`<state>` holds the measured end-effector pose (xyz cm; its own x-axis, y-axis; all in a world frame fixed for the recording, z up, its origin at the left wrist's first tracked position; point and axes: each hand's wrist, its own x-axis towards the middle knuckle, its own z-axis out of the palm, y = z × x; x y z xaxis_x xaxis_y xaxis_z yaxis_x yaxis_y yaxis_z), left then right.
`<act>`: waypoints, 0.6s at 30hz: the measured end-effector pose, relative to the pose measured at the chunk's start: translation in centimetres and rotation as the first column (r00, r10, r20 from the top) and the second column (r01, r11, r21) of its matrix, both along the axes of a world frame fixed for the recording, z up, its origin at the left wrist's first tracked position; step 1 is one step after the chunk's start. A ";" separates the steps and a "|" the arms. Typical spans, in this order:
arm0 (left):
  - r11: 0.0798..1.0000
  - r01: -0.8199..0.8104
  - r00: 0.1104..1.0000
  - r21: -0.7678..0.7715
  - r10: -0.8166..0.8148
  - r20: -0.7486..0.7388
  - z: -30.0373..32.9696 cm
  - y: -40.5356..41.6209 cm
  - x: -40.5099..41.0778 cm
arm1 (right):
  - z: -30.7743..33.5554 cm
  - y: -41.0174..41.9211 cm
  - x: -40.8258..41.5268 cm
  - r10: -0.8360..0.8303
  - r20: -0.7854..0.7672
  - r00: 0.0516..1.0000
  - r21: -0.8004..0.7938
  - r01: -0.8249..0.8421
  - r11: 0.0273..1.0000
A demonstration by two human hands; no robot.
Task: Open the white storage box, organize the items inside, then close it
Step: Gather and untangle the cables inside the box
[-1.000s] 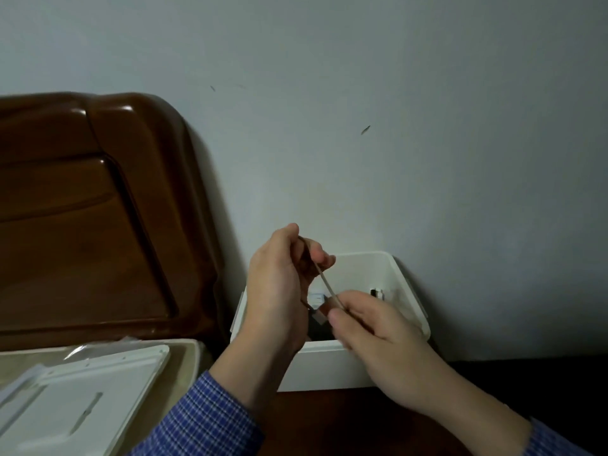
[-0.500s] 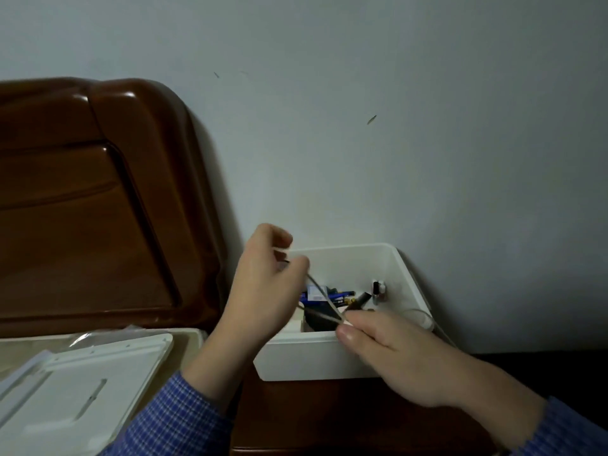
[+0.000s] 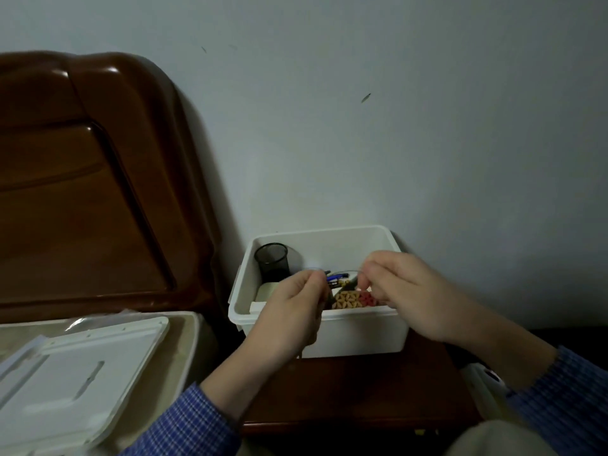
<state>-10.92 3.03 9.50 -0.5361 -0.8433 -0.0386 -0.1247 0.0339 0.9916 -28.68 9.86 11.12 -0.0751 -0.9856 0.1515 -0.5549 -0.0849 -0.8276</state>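
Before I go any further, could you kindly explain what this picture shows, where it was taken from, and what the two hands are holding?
There is no machine here: a person wears a wide-angle camera on the head, looking forward and down, so the one picture shows their own two hands. The left hand and the right hand pinch the ends of a thin clear cord, stretched between them over the open white storage box. The box stands on a dark wooden stand against the wall. Inside it are a black mesh cup, some batteries and patterned pieces. Its white lid lies off to the left, below a wooden headboard.
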 end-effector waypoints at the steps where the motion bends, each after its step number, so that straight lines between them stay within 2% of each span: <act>1: 0.995 -0.011 0.998 0.099 0.017 -0.062 -0.2 0.2 -0.3 | -0.2 0.2 0.4 -0.020 0.055 0.998 -0.012 0.021 1.000; 3: 0.973 -0.007 0.981 0.229 0.051 -0.188 -0.5 0.6 -1.0 | -0.7 0.5 1.5 -0.031 0.077 0.997 -0.042 0.034 0.999; 7: 0.973 -0.104 0.913 0.206 0.175 -0.367 -0.6 0.8 -1.8 | -1.8 1.7 4.1 -0.010 -0.100 0.995 -0.070 0.003 0.998; 10: 0.930 -0.117 0.814 0.349 0.290 -0.502 -0.3 0.6 -2.1 | -2.7 2.5 4.6 -0.025 -0.153 0.988 -0.082 0.012 0.997; 13: 0.884 -0.071 0.716 0.462 0.367 -0.594 0.2 0.2 -2.0 | -3.9 3.1 5.0 -0.047 -0.051 0.998 -0.094 0.042 0.995; 16: 0.860 -0.096 0.692 0.501 0.419 -0.588 0.4 0.1 -1.7 | -4.6 3.3 5.6 -0.113 0.055 0.992 -0.106 0.118 0.987; 18: 0.865 -0.075 0.688 0.497 0.405 -0.601 0.6 0.4 -1.6 | -4.6 3.3 6.0 -0.067 0.023 0.997 -0.063 0.069 0.996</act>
